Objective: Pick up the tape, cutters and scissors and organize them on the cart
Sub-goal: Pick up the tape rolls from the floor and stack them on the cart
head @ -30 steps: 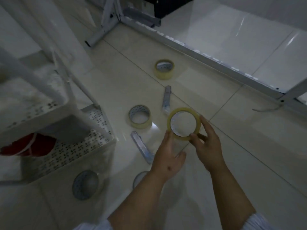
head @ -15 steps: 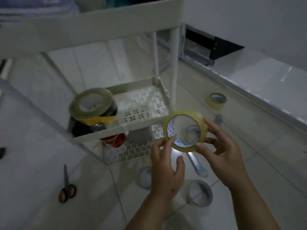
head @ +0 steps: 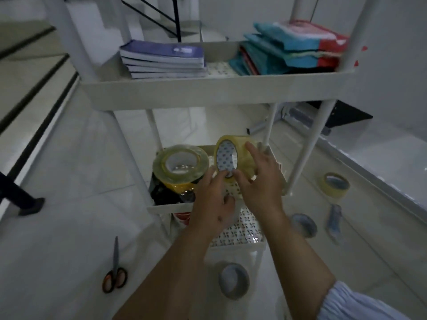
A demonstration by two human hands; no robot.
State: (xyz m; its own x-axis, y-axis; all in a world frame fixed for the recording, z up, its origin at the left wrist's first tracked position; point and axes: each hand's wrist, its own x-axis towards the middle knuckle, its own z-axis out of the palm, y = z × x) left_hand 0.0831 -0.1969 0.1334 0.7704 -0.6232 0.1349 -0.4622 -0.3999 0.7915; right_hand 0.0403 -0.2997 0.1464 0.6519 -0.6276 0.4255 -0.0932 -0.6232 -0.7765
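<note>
both hands held a yellowish clear tape roll upright on its edge over the cart's middle shelf, the right hand curled round its outer face and the left hand pinching its lower rim. a larger tape roll sat stacked just beside it on that shelf. scissors, a box cutter and three more tape rolls lay on the floor

A yellowish tape roll with a blue-dotted white core is seen; orange-and-black handles mark the scissors.
</note>
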